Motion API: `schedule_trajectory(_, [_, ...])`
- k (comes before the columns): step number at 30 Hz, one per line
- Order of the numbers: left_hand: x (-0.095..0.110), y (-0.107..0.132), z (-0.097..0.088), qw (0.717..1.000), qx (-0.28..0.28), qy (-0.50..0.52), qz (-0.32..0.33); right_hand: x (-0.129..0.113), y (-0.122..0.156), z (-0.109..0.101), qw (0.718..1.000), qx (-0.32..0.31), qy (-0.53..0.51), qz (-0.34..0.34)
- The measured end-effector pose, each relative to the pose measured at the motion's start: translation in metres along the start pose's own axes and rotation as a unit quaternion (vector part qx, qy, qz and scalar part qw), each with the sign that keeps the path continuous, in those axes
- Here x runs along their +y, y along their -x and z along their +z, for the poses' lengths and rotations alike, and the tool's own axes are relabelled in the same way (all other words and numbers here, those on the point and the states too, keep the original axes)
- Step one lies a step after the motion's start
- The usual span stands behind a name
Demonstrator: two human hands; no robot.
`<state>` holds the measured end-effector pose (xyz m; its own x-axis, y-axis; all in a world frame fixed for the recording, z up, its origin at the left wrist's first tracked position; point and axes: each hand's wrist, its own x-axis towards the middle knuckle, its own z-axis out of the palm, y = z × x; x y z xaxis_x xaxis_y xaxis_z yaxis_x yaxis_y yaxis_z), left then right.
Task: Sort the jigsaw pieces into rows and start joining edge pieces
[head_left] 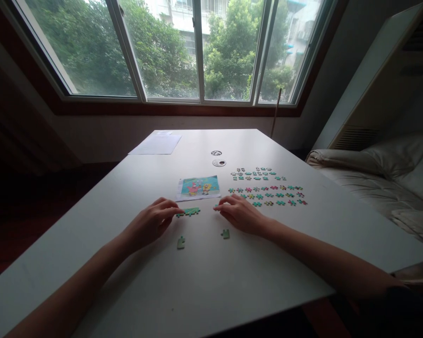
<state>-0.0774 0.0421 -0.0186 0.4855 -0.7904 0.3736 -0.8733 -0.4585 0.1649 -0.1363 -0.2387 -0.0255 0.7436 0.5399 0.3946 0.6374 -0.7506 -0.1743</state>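
My left hand [154,222] rests on the white table [204,281], its fingertips pinching the left end of a short joined strip of green puzzle pieces [189,212]. My right hand [240,213] lies just right of the strip, fingers curled, with a small green piece at its fingertips [216,206]. Two single green pieces lie nearer me, one [181,242] by the left hand and one [226,233] under the right wrist. A colourful cartoon reference picture [199,187] lies just beyond the hands.
Several loose puzzle pieces [268,190] are laid out in rows to the right of the picture. Two round cable ports [218,162] and sheets of paper [156,143] sit farther back. A sofa [384,173] stands at the right, windows behind.
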Motion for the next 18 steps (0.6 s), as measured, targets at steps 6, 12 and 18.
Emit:
schedule_trajectory(6, [0.0046,-0.0008,-0.0021,1.0,-0.025,0.012,0.002,0.0007,0.0023,0.0001,1.0,-0.016,-0.012,0.005])
schedule_trajectory(12, [0.0072,-0.002,-0.0028,1.0,-0.026,0.008,-0.005,-0.0002,0.0018,0.0015,1.0,-0.021,-0.022,0.001])
schedule_trajectory(18, [0.0091,-0.0036,-0.004,0.999,-0.039,0.005,-0.008,-0.0018,0.0009,0.0001,0.999,-0.032,-0.013,0.017])
